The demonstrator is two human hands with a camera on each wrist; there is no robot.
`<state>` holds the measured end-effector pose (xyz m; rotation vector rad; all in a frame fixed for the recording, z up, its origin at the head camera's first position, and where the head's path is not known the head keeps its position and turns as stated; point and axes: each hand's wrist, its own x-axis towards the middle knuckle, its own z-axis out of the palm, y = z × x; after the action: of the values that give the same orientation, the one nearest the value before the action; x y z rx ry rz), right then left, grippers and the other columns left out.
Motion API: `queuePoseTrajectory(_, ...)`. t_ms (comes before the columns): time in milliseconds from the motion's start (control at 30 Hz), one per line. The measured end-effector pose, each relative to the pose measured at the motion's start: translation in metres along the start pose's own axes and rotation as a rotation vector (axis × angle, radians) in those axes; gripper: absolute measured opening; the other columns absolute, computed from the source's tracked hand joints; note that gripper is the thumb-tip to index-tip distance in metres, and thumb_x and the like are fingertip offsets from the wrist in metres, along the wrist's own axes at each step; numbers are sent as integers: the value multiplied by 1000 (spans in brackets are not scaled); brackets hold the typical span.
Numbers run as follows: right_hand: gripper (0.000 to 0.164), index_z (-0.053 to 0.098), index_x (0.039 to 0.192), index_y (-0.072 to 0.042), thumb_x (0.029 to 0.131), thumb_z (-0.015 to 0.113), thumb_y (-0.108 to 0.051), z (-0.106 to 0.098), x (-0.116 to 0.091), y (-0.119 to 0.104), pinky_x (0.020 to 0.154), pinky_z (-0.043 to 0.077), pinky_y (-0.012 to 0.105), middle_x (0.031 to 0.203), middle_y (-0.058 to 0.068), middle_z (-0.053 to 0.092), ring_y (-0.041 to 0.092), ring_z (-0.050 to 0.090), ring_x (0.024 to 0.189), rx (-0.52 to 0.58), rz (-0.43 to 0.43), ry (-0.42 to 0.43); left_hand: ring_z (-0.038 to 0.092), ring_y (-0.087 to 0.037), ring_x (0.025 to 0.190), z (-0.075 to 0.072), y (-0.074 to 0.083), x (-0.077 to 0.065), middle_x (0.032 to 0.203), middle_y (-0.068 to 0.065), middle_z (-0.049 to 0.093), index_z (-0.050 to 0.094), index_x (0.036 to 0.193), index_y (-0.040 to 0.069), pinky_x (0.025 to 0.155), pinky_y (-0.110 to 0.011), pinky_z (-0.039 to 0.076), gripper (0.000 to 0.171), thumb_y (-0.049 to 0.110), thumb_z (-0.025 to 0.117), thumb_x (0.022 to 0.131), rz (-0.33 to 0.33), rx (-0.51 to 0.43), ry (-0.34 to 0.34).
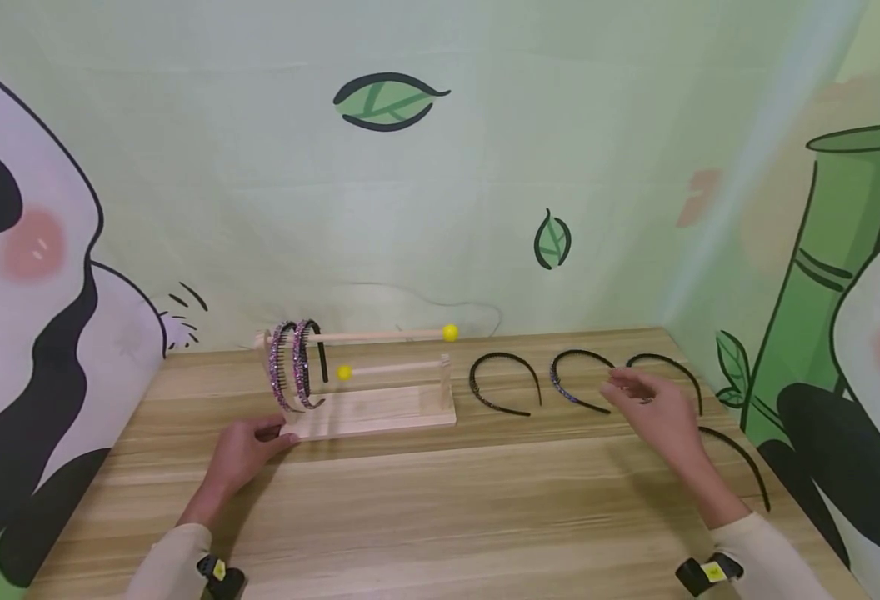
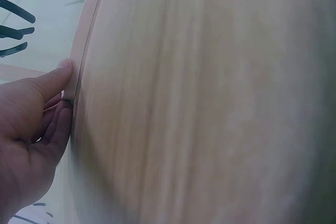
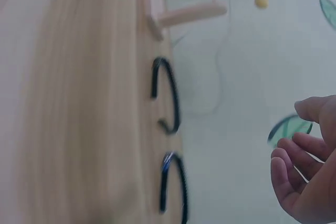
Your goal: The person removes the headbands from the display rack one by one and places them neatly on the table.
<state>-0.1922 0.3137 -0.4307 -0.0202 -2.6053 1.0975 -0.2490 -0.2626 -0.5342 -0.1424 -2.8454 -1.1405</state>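
Observation:
My left hand (image 1: 241, 454) pinches the front left corner of a pale wooden rack (image 1: 372, 414); in the left wrist view, the thumb and fingers meet at the end of its base (image 2: 85, 35). Two glittery pink-purple headbands (image 1: 300, 367) with comb teeth hang at the left end of the rack's upper rod. My right hand (image 1: 657, 408) is raised over the table at the right, fingers loosely bent and holding nothing. Near its fingertips lies a dark headband with a shiny section (image 1: 556, 377). In the right wrist view, two dark headbands (image 3: 175, 95) show well apart from the hand.
Another dark headband (image 1: 473, 379) lies beside the rack's right end. Two more, one behind the right hand (image 1: 668, 357) and one by its wrist (image 1: 746, 458), lie at the right. Yellow balls (image 1: 450, 333) tip the rods. A printed cloth backdrop (image 1: 275, 192) stands behind the wood-grain table (image 1: 440, 517).

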Motion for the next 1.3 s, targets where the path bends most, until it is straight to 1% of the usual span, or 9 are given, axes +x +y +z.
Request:
queuePoseTrajectory(100,45,71,128,-11,97,69,-45,9,5,-18,74,53,20,115,9,75,22,66,101,29,-30,-16,68,-38,115,-1,-1,0,123,-23,70,68,127,-6,96,-53,54,50,29,78,92,-8,6,-4)
queuePoseTrajectory(233,44,71,129,-11,97,71,-41,21,10,-41,81,53,17,115,8,75,22,68,105,108,-63,-37,66,-39,117,-1,-2,0,125,-23,70,67,128,-5,97,-54,53,51,31,78,93,-14,12,-11)
queuePoseTrajectory(300,43,71,128,-11,96,72,-41,28,13,-52,82,53,17,115,7,75,21,68,104,141,-82,-41,66,-39,117,-1,-2,0,125,-23,69,67,128,-5,98,-54,53,52,31,78,93,-19,9,-14)
queuePoseTrajectory(467,41,73,125,-14,94,75,-40,49,18,-75,83,55,21,113,3,76,15,68,101,205,-128,-38,65,-40,118,-2,-2,2,126,-23,69,66,129,-5,99,-54,52,52,31,78,93,-30,4,-21)
queuePoseTrajectory(567,38,74,123,-15,93,76,-39,63,19,-89,83,56,25,112,2,76,15,69,100,253,-146,-54,65,-39,118,-2,-2,2,126,-23,69,66,129,-5,99,-54,52,52,31,78,93,-33,11,-18)
queuePoseTrajectory(767,32,76,119,-12,93,77,-32,92,21,-117,82,58,34,107,3,77,19,71,98,346,-191,-118,68,-38,115,-2,0,1,124,-23,70,67,127,-5,97,-53,54,50,28,79,92,-12,4,-5)
queuePoseTrajectory(867,30,76,117,-12,94,76,-31,108,23,-127,82,59,34,104,2,78,17,72,96,364,-215,-143,68,-38,113,-1,0,-1,122,-24,70,68,126,-6,96,-53,54,49,27,79,92,1,-6,-2)
queuePoseTrajectory(1000,29,77,117,-12,94,76,-30,127,25,-142,82,59,35,104,1,78,16,71,94,399,-254,-183,68,-38,113,-1,-1,-2,122,-23,70,68,125,-6,97,-53,54,48,26,79,92,-2,-4,2)
queuePoseTrajectory(1300,29,77,115,-13,94,75,-33,165,28,-181,78,60,31,106,-2,78,15,71,97,452,-279,-298,64,-40,121,-1,-2,2,128,-23,67,66,129,-4,101,-54,51,50,29,78,93,-43,5,-18)
